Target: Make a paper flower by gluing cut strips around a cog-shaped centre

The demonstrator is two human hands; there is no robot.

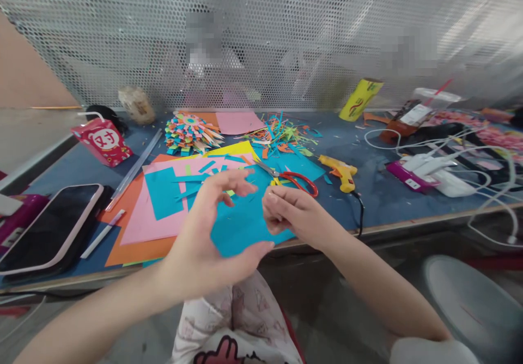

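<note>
My left hand (pixel 223 228) is held above the table's front edge, its thumb and fingers spread wide with nothing between them. Close to its right, my right hand (pixel 292 211) is curled into a fist; whatever it may hold is hidden. Below both lies a blue paper sheet (pixel 237 233), on top of pink paper (pixel 139 228) and orange paper (pixel 122 252). Cut blue paper strips (pixel 192 184) are scattered on the sheets. Scissors with red handles (pixel 300 181) rest just beyond my right fist. A yellow glue gun (pixel 341 173) lies further right.
At the back are a paper-strip flower (pixel 192 135) and a heap of thin paper strips (pixel 281 135). A phone (pixel 53 225), a clear ruler (pixel 134 170) and a red drink carton (pixel 104 140) are on the left. White cables (pixel 486 179), a yellow can (pixel 360 99) and a cup (pixel 429 105) are on the right.
</note>
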